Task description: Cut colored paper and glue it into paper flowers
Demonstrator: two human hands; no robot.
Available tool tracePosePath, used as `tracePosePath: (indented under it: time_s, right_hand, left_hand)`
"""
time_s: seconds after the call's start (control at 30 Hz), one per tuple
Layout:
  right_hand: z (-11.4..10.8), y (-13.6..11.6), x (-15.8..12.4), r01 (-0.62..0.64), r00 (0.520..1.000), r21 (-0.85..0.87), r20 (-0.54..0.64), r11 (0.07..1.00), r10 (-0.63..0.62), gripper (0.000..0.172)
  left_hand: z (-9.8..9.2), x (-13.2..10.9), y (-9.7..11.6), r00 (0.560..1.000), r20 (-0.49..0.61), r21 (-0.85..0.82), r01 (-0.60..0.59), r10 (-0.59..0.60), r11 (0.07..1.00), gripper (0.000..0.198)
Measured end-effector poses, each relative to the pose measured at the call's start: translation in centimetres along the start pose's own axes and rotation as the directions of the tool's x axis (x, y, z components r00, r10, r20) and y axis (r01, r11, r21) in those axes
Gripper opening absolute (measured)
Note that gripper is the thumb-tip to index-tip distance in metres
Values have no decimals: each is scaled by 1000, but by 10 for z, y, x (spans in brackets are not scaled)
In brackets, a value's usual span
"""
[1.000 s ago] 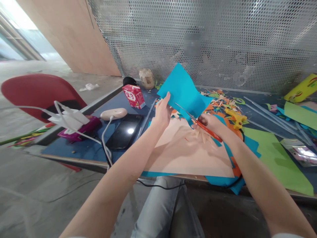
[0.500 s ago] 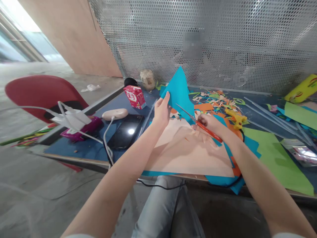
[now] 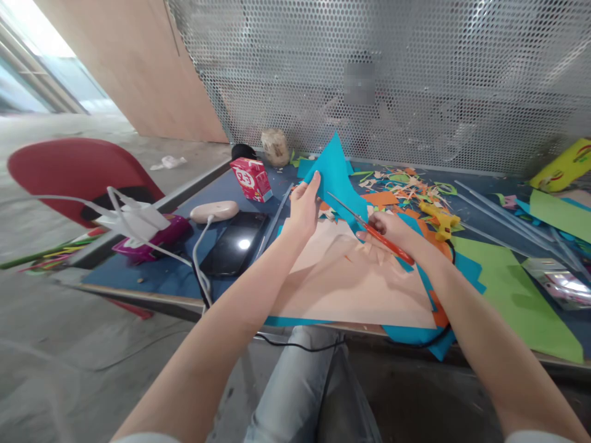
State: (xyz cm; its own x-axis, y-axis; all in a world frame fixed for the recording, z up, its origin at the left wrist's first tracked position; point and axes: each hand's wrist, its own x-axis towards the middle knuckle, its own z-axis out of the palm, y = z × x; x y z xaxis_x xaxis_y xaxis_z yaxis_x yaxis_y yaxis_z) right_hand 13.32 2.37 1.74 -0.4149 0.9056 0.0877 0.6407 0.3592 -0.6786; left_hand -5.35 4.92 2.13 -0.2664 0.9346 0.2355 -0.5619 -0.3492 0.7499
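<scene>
Above the pink sheet (image 3: 351,289), mid-table, we've got the blue paper (image 3: 336,172) lifted clear of the surface, its point rising toward the mesh wall (image 3: 369,80). Our left hand (image 3: 305,209) pinches the paper's left edge, thumb in front and fingers behind. Our right hand (image 3: 391,227) is clenched on the red handles of the scissors (image 3: 369,231). The blade runs up across the paper's lower edge, its tip close to our left thumb. Whether the blades are parted, we cannot tell.

Down below, the pink sheet lies flat and mostly bare under both hands, with a few snips near the right wrist. Its near edge runs along the near edge of the table (image 3: 138,289), and blue sheets poke out from under it over that edge.

On the left it's tight: the phone (image 3: 233,243) sits just beside the pink sheet, and the carton (image 3: 250,178) stands behind it, near the left hand.

Behind the hands, scraps (image 3: 401,181) crowd the table right up to the mesh. The glue gun (image 3: 438,216) lies just beyond our right hand.

Out right, the green sheet (image 3: 517,295) lies flat and bare, reaching the table's near edge.
</scene>
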Motion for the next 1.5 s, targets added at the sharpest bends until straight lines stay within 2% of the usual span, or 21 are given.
tracePosePath:
  time_s: [0.23, 0.43, 0.67, 0.83, 0.97, 1.2, 1.37, 1.5]
  right_hand:
    - [-1, 2, 1, 6, 1000, -51, 0, 999, -6, 43]
    - [1, 1, 2, -22, 1000, 17, 0, 1000, 22, 44]
    - [-2, 0, 3, 1, 1000, -76, -14, 997, -2, 45]
    - [-1, 0, 2, -15, 1000, -12, 6, 1000, 15, 45]
    - [-2, -2, 0, -17, 1000, -40, -7, 999, 17, 45]
    - [-1, -1, 1, -23, 1000, -16, -11, 1000, 23, 50]
    - [0, -1, 1, 6, 1000, 44, -11, 999, -6, 52]
    - [-3, -7, -2, -15, 1000, 25, -8, 1000, 15, 53]
  left_hand:
    - [1, -1, 1, 1000, -2, -30, -19, 19, 999, 27]
    - [2, -3, 0, 1000, 13, 38, 19, -19, 999, 25]
    - [1, -2, -1, 1000, -7, 52, 28, -28, 998, 27]
    - [1, -3, -3, 1000, 8, 51, 26, -27, 998, 31]
    - [2, -4, -2, 999, 19, 62, 26, -27, 998, 33]
    - [-3, 0, 1, 995, 72, 27, -76, 74, 997, 24]
    - [-3, 0, -1, 995, 75, 31, -69, 66, 997, 25]
    - [-2, -2, -1, 994, 89, 42, -68, 64, 997, 25]
